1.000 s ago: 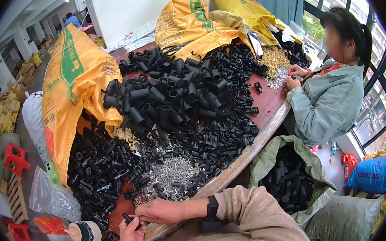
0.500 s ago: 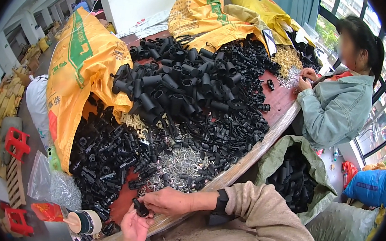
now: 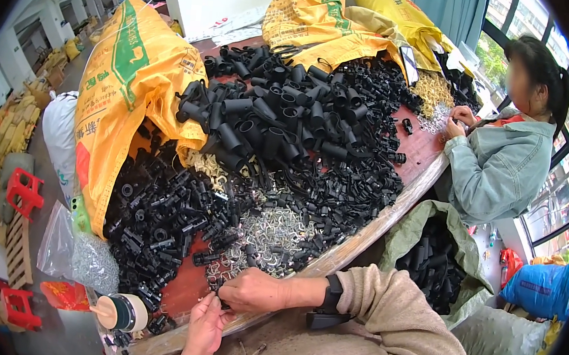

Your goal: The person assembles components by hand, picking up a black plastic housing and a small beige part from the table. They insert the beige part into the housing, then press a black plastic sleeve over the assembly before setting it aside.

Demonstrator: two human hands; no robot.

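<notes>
Tabletop (image 3: 189, 279); black part (image 3: 224, 304) less visible

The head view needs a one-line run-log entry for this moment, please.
left hand: fingertips at right hand | between them: dark piece, mostly hidden | nearby: curved metal pieces, black parts

Red tabletop (image 3: 417, 148), wooden edge (image 3: 389, 220): black tubes (image 3: 262, 121) heaped mid, small black fittings (image 3: 159, 220) left, silver metal hooks (image 3: 273, 234) near front, gold-coloured pieces (image 3: 433, 92) far right.
</notes>
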